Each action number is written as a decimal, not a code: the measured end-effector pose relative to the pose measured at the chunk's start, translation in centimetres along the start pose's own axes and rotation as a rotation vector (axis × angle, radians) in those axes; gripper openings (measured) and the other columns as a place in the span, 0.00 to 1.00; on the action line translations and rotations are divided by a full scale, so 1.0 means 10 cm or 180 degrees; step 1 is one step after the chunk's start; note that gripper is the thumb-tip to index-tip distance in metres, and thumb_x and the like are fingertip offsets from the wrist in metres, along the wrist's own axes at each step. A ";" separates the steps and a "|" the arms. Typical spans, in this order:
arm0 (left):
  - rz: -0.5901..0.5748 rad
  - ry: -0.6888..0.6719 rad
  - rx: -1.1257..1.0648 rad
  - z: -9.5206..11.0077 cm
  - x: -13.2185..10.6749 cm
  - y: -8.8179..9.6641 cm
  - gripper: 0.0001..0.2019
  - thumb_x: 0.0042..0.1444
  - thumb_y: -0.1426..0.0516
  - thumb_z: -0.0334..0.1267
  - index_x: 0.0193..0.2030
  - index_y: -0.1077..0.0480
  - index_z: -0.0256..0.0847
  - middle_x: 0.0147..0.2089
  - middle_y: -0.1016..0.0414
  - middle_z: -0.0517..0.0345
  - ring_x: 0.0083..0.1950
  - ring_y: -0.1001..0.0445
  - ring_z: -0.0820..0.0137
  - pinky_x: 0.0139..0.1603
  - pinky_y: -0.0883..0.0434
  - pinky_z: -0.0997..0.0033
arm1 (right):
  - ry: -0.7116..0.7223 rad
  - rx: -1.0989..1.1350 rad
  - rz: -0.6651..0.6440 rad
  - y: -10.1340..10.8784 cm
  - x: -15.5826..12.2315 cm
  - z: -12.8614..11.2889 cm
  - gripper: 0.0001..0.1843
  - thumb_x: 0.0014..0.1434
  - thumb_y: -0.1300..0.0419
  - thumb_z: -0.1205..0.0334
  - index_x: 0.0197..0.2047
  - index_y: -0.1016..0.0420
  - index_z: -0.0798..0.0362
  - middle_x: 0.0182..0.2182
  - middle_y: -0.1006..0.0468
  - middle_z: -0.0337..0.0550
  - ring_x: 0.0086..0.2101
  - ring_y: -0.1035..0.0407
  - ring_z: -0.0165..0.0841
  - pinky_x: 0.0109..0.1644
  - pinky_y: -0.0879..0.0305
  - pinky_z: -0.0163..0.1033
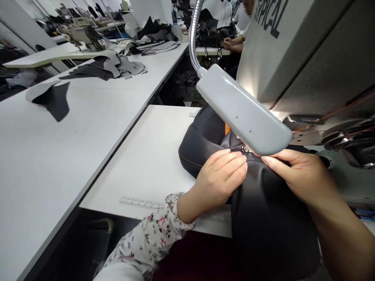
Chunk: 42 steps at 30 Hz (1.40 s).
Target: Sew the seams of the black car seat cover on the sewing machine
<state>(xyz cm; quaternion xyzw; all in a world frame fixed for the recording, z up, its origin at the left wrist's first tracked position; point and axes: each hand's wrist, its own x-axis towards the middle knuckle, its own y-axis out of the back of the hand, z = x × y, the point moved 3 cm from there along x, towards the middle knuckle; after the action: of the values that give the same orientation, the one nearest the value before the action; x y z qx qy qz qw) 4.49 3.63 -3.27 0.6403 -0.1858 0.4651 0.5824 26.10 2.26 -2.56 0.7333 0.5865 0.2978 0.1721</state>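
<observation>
A black leather-like cover (263,203) with orange stitching lies under the sewing machine (310,58) and drapes over the table's front edge. My left hand (224,173) presses on it just left of the metal presser foot (245,148), fingers together and bent over the material. On the other side, my right hand (299,169) pinches a fold of the same cover between thumb and fingers. The grey lamp head (243,109) hides part of the stitching spot and some right fingertips. A mesh panel and an orange strip show on the cover's far part.
A ruler strip (140,202) runs along the front of the machine table (158,140). Dark and grey cut pieces (114,68) lie on the long white table (58,156) to the left. Farther back are another sewing machine (84,37) and a co-worker's hands (230,43).
</observation>
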 end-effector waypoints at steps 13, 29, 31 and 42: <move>0.0165 0.0009 -0.0294 0.01 -0.04 -0.06 0.09 0.69 0.45 0.27 0.52 0.26 0.32 0.52 0.17 0.47 0.56 0.20 0.62 0.62 0.22 0.58 | -0.0091 -0.0005 -0.0020 0.01 0.10 0.12 0.11 0.62 0.37 0.50 0.43 0.13 0.40 0.43 0.14 0.36 0.45 0.20 0.44 0.61 0.29 0.56; 0.0117 0.0201 -0.0860 -0.10 -0.06 -0.06 0.06 0.67 0.43 0.26 0.42 0.27 0.39 0.48 0.15 0.54 0.55 0.19 0.65 0.58 0.23 0.61 | 0.0085 0.0097 0.0371 -0.07 0.05 0.15 0.11 0.61 0.36 0.53 0.43 0.13 0.44 0.42 0.14 0.39 0.46 0.20 0.42 0.63 0.30 0.52; 0.0088 0.0218 -0.0840 -0.10 -0.06 -0.06 0.07 0.67 0.44 0.27 0.42 0.26 0.40 0.48 0.15 0.54 0.55 0.19 0.65 0.58 0.23 0.61 | 0.0137 0.0047 0.0363 -0.07 0.08 0.16 0.12 0.62 0.37 0.53 0.43 0.13 0.44 0.42 0.14 0.39 0.46 0.20 0.42 0.63 0.31 0.53; -0.0205 0.0247 -0.1047 -0.17 -0.04 0.00 0.11 0.63 0.45 0.22 0.46 0.26 0.40 0.52 0.16 0.54 0.58 0.21 0.62 0.60 0.24 0.57 | 0.0970 -0.0197 0.0502 -0.11 0.07 0.12 0.13 0.68 0.42 0.61 0.48 0.16 0.48 0.46 0.14 0.39 0.46 0.19 0.35 0.57 0.26 0.40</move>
<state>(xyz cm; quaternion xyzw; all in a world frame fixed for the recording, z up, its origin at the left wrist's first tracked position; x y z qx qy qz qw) 3.60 5.05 -3.80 0.5235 -0.2162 0.4340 0.7006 26.07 3.29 -3.97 0.7177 0.5371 0.4359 0.0799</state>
